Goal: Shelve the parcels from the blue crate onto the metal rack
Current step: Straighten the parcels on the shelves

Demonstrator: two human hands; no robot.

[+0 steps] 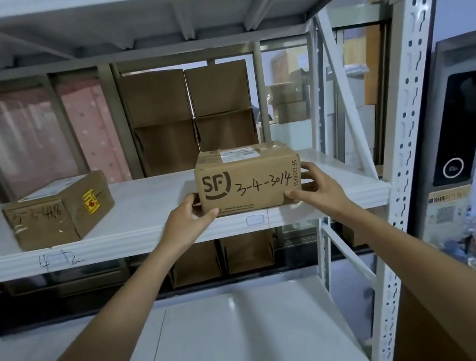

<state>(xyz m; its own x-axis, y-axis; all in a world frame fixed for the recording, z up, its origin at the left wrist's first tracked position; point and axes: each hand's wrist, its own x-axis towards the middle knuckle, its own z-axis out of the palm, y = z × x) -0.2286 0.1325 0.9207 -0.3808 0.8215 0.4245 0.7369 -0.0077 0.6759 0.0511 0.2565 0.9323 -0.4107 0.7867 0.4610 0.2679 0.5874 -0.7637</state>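
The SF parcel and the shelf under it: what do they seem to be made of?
SF parcel: brown corrugated cardboard by its look, matte, with printed logo, handwritten marker digits and a white paper label on top. Both hands grip its ends. Shelf: probably painted sheet metal, smooth pale grey-white with a faint sheen and a ribbed, folded front lip; the perforated upright looks like the same.

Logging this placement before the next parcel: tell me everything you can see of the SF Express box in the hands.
The SF Express box is a brown corrugated cardboard parcel, closed, upright, with a white shipping label on top. Its front shows the SF logo and handwritten 3-4-3014. It sits at the front edge of the rack's middle shelf, towards the right. The left hand grips its lower left corner; the right hand grips its right side.
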